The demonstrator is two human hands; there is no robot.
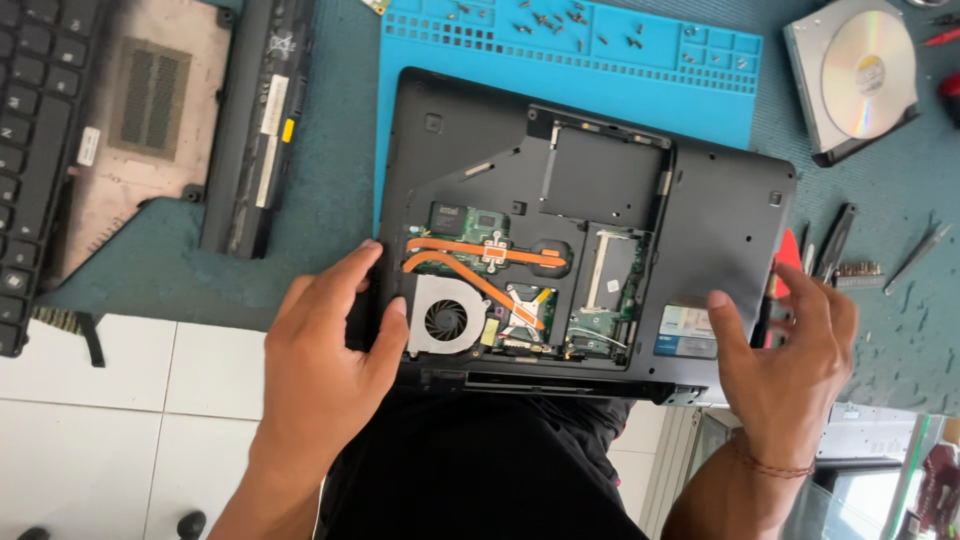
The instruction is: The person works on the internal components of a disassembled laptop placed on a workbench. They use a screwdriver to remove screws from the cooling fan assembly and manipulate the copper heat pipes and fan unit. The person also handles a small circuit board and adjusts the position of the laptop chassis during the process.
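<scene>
An upturned black laptop [720,215] lies on a blue work mat [660,95], its bottom hatch off. Inside I see a round fan [446,320], copper heat pipes [480,262] and green circuit boards. My left hand [325,345] grips the laptop's near-left edge, thumb beside the fan. My right hand [785,355] holds the near-right corner, thumb on the case next to a label sticker. The near edge of the laptop overhangs the table above my lap.
Several small screws [545,20] sit in the mat's trays. At left lie a black keyboard [35,150], a brown-dusty cover panel [150,120] and a long battery [262,120]. An optical drive with a disc [860,75] is far right; tweezers [915,258] and screwdriver bits near my right hand.
</scene>
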